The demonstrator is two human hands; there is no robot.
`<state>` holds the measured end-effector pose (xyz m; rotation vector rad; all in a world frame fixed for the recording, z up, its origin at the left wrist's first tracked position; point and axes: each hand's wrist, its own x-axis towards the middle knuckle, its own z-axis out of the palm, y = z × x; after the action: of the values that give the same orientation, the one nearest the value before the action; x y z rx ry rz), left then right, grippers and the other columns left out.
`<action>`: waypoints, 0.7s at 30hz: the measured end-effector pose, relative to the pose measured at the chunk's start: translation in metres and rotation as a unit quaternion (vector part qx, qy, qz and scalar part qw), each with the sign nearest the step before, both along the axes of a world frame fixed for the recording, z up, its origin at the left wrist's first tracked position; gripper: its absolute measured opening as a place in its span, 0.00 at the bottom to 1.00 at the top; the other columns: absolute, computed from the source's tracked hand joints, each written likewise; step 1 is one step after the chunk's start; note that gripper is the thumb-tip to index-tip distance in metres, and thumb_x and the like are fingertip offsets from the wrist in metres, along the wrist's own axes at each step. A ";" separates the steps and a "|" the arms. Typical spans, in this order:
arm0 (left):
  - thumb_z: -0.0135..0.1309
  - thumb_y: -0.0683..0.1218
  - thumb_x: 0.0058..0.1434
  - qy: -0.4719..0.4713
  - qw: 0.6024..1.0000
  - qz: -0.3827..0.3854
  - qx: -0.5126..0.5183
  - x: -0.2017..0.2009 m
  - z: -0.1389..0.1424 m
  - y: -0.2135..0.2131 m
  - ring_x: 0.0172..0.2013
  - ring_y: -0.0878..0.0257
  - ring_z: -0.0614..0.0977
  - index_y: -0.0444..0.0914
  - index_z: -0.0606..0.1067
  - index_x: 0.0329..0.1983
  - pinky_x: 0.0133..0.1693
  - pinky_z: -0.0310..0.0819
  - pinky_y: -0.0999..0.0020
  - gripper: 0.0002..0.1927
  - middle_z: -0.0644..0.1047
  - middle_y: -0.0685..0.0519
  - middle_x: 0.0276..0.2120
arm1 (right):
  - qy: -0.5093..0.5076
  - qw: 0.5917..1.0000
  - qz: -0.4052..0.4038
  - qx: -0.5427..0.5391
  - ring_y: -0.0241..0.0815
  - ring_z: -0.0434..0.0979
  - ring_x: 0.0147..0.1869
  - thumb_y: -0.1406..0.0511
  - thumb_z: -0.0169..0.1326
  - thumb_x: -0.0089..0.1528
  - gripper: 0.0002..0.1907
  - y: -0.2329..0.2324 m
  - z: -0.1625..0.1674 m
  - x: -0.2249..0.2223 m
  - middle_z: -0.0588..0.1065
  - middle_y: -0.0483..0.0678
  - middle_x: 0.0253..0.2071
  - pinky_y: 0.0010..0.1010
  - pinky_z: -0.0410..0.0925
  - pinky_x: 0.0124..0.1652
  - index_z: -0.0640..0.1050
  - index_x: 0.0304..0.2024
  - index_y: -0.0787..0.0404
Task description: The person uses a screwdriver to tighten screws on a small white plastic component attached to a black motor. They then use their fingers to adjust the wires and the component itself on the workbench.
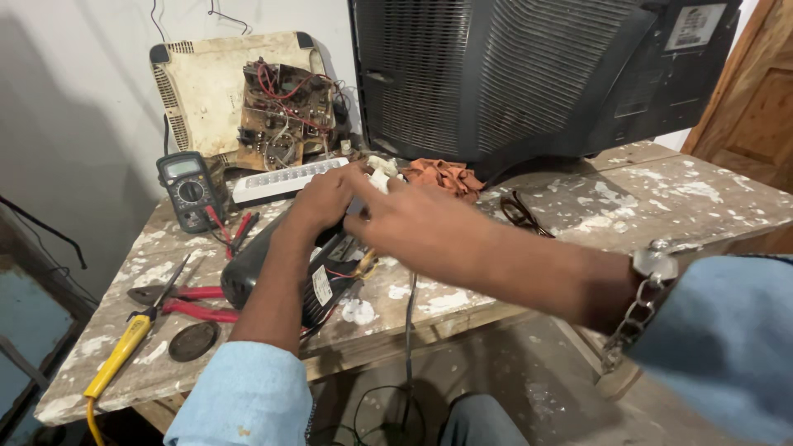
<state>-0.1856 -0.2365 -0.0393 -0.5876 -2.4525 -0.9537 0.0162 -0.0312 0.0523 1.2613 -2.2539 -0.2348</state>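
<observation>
My left hand (324,201) rests on top of a black electrical device (256,264) with exposed wires that lies on the paint-stained wooden table (628,206). My right hand (413,219) reaches across from the right, fingers closed on a small white part (380,175) just above the device. A metal bracelet hangs on my right wrist. Both sleeves are light blue.
A multimeter (188,188) with red probes, red-handled pliers (186,301), a yellow screwdriver (120,355) and a dark round disc (193,340) lie at left. Behind stand a white light strip (285,180), an open casing with a circuit board (285,111), a large black television (529,74), an orange rag (446,176) and glasses (520,212).
</observation>
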 end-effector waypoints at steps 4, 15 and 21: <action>0.38 0.60 0.69 0.010 1.000 0.005 -0.011 0.004 0.001 0.002 0.54 0.43 0.79 0.44 0.76 0.60 0.55 0.71 0.54 0.26 0.79 0.41 0.53 | -0.060 0.992 -0.023 -0.109 0.58 0.78 0.46 0.70 0.59 0.55 0.20 0.010 0.009 -0.005 0.64 0.59 0.53 0.46 0.71 0.45 0.77 0.51 0.62; 0.40 0.61 0.67 -0.018 0.999 0.039 -0.011 0.016 0.007 0.006 0.53 0.41 0.79 0.47 0.76 0.60 0.54 0.71 0.53 0.26 0.79 0.40 0.52 | -0.295 0.882 -0.332 -0.157 0.52 0.87 0.30 0.57 0.52 0.68 0.23 -0.006 0.031 0.008 0.79 0.58 0.22 0.40 0.79 0.34 0.80 0.30 0.71; 0.40 0.62 0.67 -0.013 0.999 0.039 -0.014 0.011 0.004 0.004 0.53 0.41 0.79 0.48 0.76 0.61 0.55 0.71 0.53 0.26 0.79 0.41 0.52 | -0.199 0.923 -0.295 -0.147 0.59 0.84 0.35 0.59 0.58 0.62 0.17 -0.009 0.023 -0.002 0.78 0.63 0.25 0.46 0.76 0.39 0.80 0.31 0.70</action>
<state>-0.1742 -0.2325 -0.0351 -0.4869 -2.4967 -0.9020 0.0141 -0.0405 0.0752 0.4737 -2.8443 0.1627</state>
